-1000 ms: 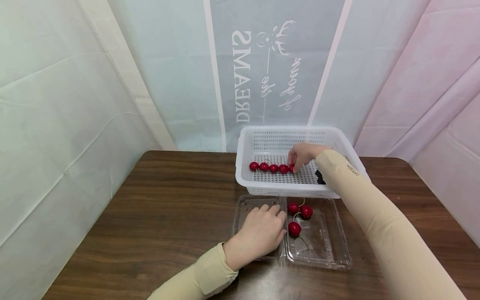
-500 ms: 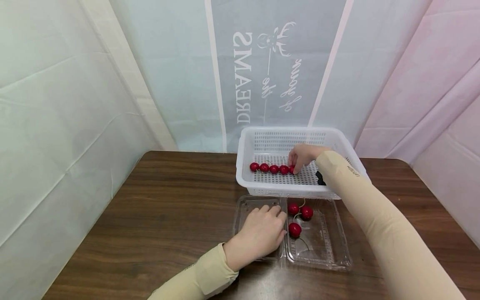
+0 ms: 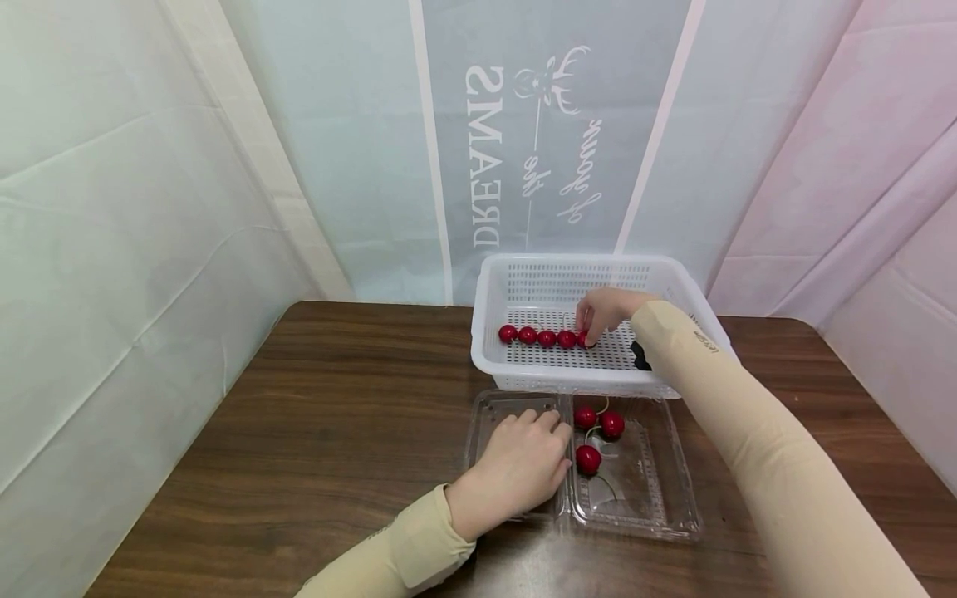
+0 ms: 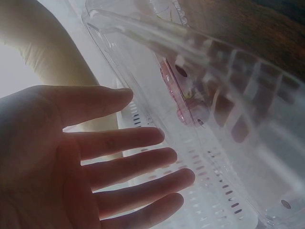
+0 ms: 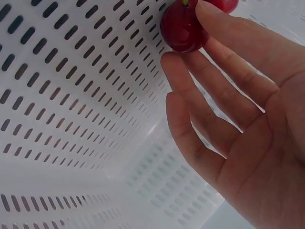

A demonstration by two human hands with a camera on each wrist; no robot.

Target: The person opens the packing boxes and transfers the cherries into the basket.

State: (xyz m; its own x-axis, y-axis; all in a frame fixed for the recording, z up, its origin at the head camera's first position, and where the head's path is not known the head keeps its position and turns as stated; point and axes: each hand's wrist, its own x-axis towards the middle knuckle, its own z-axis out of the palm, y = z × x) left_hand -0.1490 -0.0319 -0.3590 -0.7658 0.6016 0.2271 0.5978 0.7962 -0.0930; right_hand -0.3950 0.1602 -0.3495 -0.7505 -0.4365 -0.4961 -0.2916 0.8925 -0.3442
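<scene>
My right hand (image 3: pixel 607 311) reaches into the white perforated basket (image 3: pixel 488 362) and pinches a red cherry (image 5: pixel 183 27) between thumb and fingers. That cherry sits at the right end of a row of several cherries (image 3: pixel 547 338) on the basket floor; in the head view the fingers partly cover it. My left hand (image 3: pixel 518 465) is over the left half of a clear plastic clamshell box (image 3: pixel 676 498). In the left wrist view its fingers (image 4: pixel 133 169) are extended and spread, holding nothing. Three cherries with stems, one of them a front cherry (image 3: pixel 588 459), lie in the box's right half.
The basket stands at the back of the brown wooden table (image 3: pixel 336 415), just behind the box. A black object (image 3: pixel 640 357) shows by the right forearm at the basket. Behind the table hangs a grey-blue cloth (image 3: pixel 553 166) with mirrored lettering.
</scene>
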